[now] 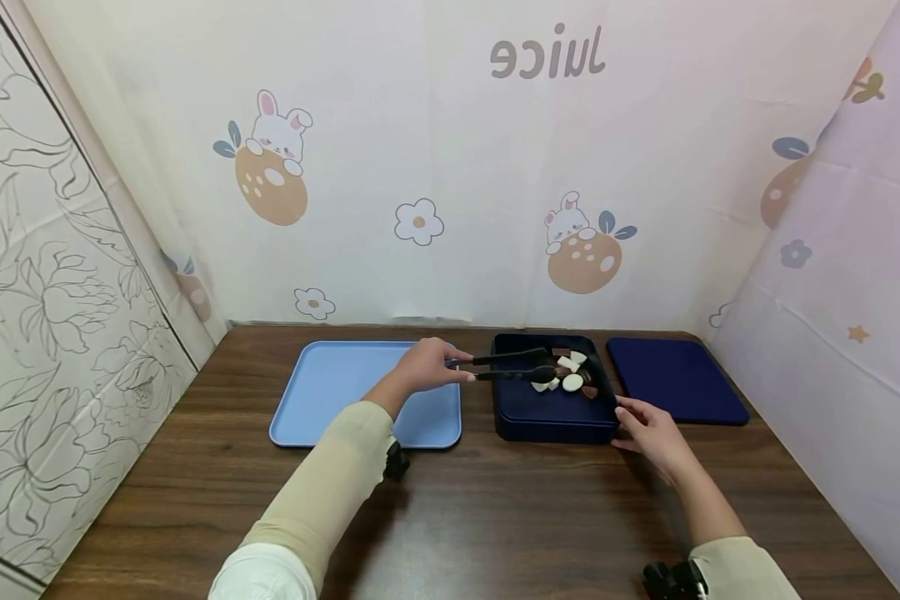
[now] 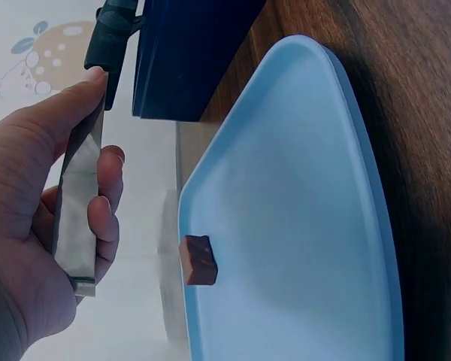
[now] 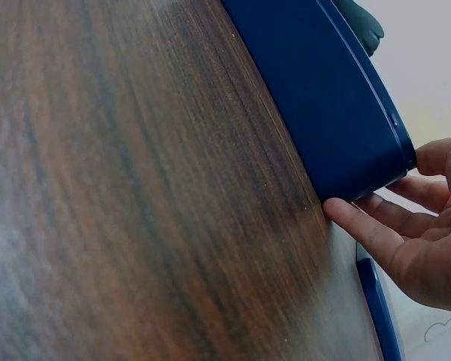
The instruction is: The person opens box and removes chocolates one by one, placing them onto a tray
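My left hand point(image 1: 426, 367) grips metal tongs point(image 2: 81, 192) with black ends. In the head view, the tips of the tongs are over the right part of a dark blue box point(image 1: 528, 432), beside small white pieces point(image 1: 572, 382) and brown pieces point(image 1: 589, 392). Whether the tips hold a piece I cannot tell. My right hand point(image 1: 648, 432) touches the front right corner of the box, its fairly straight fingers point(image 3: 368, 229) spread against the side from rim to base. On the light blue tray point(image 2: 301, 188) lies one brown block point(image 2: 199, 260), visible in the left wrist view.
Right of the box lies a flat dark blue lid-like panel point(image 1: 675, 379). The light blue tray is to the left, partly under my left arm. All rest on a brown wooden table point(image 1: 495, 517), with a printed curtain point(image 1: 457, 167) behind.
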Available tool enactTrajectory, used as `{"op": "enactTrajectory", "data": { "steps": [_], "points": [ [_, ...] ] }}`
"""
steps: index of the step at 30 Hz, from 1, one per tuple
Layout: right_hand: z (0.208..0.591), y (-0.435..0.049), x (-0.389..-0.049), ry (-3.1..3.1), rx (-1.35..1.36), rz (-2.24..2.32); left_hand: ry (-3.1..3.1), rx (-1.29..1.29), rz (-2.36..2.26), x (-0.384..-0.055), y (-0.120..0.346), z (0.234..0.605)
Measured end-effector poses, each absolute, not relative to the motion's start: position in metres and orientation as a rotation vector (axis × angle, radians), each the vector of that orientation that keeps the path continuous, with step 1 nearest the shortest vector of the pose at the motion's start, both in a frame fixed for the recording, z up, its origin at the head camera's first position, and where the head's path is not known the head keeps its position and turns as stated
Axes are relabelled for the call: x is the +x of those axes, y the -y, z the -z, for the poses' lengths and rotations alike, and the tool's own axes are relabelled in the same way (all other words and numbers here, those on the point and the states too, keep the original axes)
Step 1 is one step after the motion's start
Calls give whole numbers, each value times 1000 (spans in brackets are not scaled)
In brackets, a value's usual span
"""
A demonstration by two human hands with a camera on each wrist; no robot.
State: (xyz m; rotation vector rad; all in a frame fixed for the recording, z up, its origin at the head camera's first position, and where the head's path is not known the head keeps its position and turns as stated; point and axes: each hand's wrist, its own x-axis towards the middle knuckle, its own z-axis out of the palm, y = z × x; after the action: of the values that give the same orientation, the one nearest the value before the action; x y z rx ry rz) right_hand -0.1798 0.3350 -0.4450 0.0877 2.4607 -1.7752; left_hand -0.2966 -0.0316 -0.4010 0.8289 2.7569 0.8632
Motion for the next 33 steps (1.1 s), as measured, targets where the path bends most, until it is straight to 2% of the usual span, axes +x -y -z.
{"op": "enactTrajectory", "data": {
  "steps": [17,33],
  "points": [
    [445,-335,-178,-2473,62,1775,-2873,840,-537,-294,11,386],
    [445,-334,-179,-2475,77,1772,-2911,707,-369,-285,-6,371]
  ]
}}
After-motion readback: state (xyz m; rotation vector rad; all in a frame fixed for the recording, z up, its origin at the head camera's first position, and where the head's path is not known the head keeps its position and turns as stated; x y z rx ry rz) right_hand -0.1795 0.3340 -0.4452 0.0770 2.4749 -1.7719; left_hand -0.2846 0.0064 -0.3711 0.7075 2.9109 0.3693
